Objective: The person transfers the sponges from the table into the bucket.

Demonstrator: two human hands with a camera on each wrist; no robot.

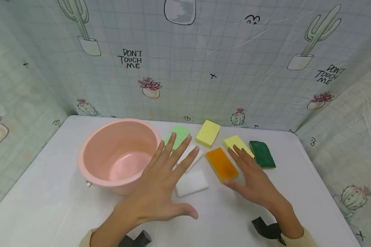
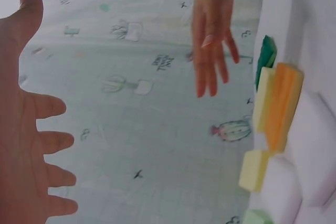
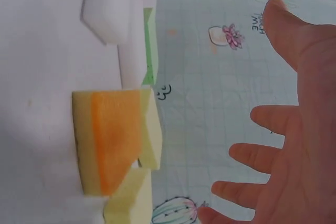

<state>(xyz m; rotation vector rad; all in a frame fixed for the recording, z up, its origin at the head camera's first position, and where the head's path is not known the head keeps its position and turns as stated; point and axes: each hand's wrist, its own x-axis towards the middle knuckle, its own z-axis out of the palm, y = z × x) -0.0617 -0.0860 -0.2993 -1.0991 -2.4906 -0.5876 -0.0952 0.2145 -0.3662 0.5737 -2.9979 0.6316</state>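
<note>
The patterned backdrop cloth [image 1: 179,61] carries black hand-lettered "DON'T TOUCH ME" twice in the head view: a left print [image 1: 130,58] and a right print [image 1: 329,74]. The right wrist view shows "ME" sideways on it (the lettering beside it is harder to read), among small x-shaped marks [image 1: 213,75].
</note>
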